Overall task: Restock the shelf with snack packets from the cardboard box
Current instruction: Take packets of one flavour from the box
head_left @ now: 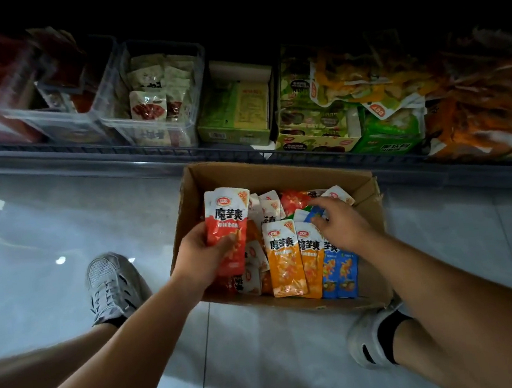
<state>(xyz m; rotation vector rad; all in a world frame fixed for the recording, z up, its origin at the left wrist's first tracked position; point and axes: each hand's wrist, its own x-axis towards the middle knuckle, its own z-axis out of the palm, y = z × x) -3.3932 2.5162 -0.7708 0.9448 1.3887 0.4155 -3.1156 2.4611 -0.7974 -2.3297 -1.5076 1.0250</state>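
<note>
An open cardboard box [280,167] stands on the floor below the shelf [117,151]. It holds several snack packets: orange ones [285,261], blue ones [340,272] and red ones. My left hand [196,257] grips a small stack of red packets [226,225] above the box's left side. My right hand [341,226] reaches into the box's far right part, its fingertips on a blue packet [313,213]; whether it pinches the packet I cannot tell.
The low shelf carries clear plastic bins [163,108] with white packets, green display cartons [235,113] and heaps of orange and green bags [395,90]. My two shoes [113,288] flank the box on a glossy tiled floor [47,231].
</note>
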